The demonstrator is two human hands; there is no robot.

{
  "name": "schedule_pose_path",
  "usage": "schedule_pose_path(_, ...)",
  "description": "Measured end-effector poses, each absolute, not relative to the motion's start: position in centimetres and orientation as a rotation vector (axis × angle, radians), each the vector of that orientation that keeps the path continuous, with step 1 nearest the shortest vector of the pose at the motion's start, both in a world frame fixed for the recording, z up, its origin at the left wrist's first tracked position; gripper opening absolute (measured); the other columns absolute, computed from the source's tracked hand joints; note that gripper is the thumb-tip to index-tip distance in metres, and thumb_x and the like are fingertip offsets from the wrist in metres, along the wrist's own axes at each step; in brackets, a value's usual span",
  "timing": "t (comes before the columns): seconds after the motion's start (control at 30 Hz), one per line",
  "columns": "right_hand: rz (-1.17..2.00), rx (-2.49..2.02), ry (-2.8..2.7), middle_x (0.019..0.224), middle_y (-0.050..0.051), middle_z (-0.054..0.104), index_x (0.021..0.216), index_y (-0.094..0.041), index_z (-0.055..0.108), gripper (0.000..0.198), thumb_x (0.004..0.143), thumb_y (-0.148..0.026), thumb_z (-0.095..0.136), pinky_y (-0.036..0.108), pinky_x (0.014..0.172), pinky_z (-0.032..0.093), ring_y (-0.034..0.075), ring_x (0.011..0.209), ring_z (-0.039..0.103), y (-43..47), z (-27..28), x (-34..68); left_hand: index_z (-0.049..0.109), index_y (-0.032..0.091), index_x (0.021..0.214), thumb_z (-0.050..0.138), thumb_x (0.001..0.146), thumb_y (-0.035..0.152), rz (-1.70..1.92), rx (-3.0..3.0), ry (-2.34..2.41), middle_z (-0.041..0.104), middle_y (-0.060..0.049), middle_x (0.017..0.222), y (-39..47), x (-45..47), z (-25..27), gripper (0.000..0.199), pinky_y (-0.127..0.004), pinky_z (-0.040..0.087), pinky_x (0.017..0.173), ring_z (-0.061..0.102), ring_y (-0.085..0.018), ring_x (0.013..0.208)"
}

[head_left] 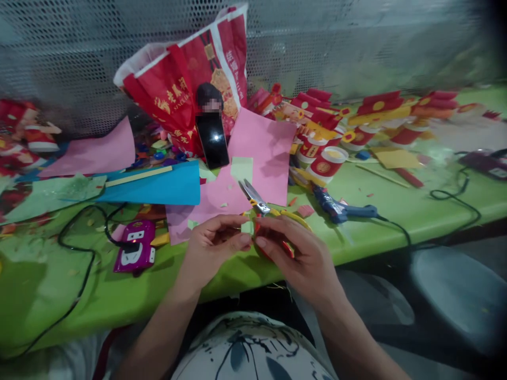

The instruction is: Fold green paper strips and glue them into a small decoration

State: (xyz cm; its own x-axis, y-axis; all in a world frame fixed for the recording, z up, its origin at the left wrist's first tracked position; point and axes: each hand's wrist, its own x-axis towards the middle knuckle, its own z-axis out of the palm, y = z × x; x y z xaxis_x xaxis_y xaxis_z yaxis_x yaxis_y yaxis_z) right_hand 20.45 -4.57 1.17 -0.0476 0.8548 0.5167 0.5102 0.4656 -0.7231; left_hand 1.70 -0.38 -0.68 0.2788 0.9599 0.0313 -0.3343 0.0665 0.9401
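A small piece of pale green paper (247, 227) is pinched between the thumb and fingers of my left hand (216, 237). My right hand (299, 250) faces it, thumb and forefinger closed at the paper's right edge. Whether those fingers grip the paper or something else small and red is hidden. Just beyond both hands lie scissors (256, 198) with open blades pointing away, their red and yellow handles partly under my right hand. The blades rest over a pink paper sheet (263, 158), which carries a larger pale green paper piece (242, 169).
A glue gun (348, 211) lies to the right, its cord trailing off. At left sits a purple power strip (137, 245) with a black cable. Behind stand a red bag (162, 100), a phone (213, 140) and red-and-yellow paper cups (327, 164). Blue paper (158, 184) lies left.
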Motion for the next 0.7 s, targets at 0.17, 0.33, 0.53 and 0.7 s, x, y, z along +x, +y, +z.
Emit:
schedule_pose_path(0.17, 0.485, -1.19, -1.648, 0.1, 0.005, 0.08, 0.112, -0.024, 0.077, 0.014, 0.1, -0.025, 0.071, 0.034, 0.074, 0.064, 0.021, 0.089, 0.076, -4.52, 1.0, 20.06, 0.086, 0.021, 0.099, 0.098, 0.074, 0.029, 1.079, 0.975, 0.712, 0.082, -0.005, 0.087, -0.23, 1.86, -0.57, 0.029, -0.025, 0.069, 0.068, 0.078, -0.016, 0.075)
schedule_pose_path(0.33, 0.517, -1.205, -1.63, 0.097, 0.003, 0.078, 0.113, -0.024, 0.076, 0.014, 0.1, -0.026, 0.072, 0.033, 0.072, 0.063, 0.019, 0.082, 0.074, -4.63, 1.08, 19.85, 0.086, 0.021, 0.094, 0.099, 0.074, 0.029, 1.037, 0.878, 0.662, 0.082, -0.004, 0.085, -0.09, 1.72, -0.57, 0.025, -0.023, 0.068, 0.066, 0.077, -0.013, 0.071)
schedule_pose_path(0.53, 0.442, -1.106, -1.655, 0.1, 0.003, 0.077, 0.119, -0.028, 0.076, 0.024, 0.099, -0.017, 0.071, 0.035, 0.075, 0.064, 0.02, 0.088, 0.075, -4.53, 1.33, 19.59, 0.087, 0.021, 0.09, 0.102, 0.068, 0.033, 0.994, 0.793, 0.657, 0.082, -0.004, 0.08, 0.14, 1.71, -0.01, 0.03, -0.022, 0.067, 0.064, 0.076, -0.013, 0.066)
schedule_pose_path(0.7, 0.319, -1.056, -1.73, 0.103, 0.004, 0.076, 0.12, -0.028, 0.077, 0.029, 0.099, -0.01, 0.069, 0.035, 0.079, 0.065, 0.02, 0.091, 0.075, -4.17, 1.56, 19.52, 0.087, 0.02, 0.088, 0.105, 0.062, 0.036, 0.958, 0.752, 0.692, 0.08, -0.003, 0.075, 0.29, 1.76, 0.23, 0.036, -0.024, 0.067, 0.063, 0.075, -0.014, 0.064)
